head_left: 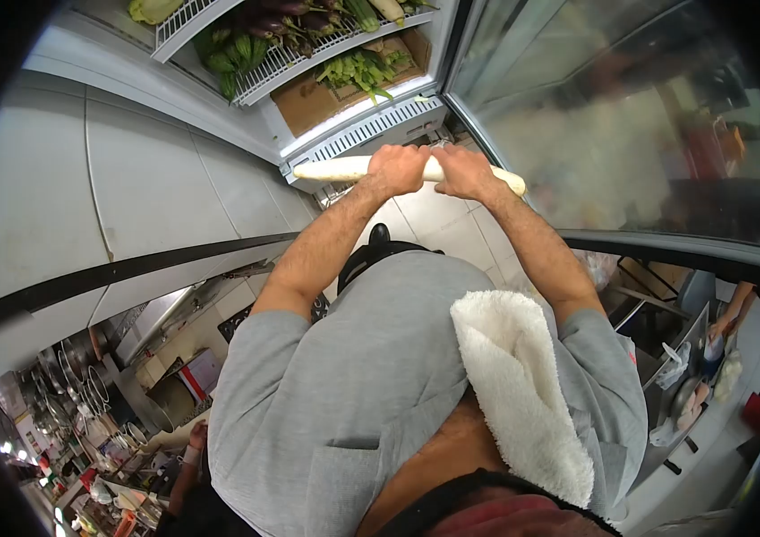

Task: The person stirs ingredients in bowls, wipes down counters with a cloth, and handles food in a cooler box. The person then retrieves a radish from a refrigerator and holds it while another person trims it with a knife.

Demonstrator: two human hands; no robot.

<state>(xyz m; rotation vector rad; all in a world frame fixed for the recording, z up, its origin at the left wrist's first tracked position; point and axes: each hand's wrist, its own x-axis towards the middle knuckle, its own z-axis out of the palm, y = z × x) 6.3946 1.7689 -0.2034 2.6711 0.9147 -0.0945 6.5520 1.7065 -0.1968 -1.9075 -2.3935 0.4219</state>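
A long white daikon radish (335, 168) lies crosswise in front of my body, level with the base of the open fridge. Wrapped round its middle is my left hand (398, 168). Right beside it, my right hand (463, 171) grips the same radish, the two fists almost touching. Both ends of the radish stick out past my hands. My fingers' far sides are hidden from this angle.
Fridge shelves (295, 73) ahead hold eggplants (283, 20) and green vegetables; leafy greens (358, 72) lie below in a cardboard box (304, 106). The glass door (622, 116) stands open at right. Other people's arms (736, 309) show at both sides. A white towel (523, 394) hangs over my shoulder.
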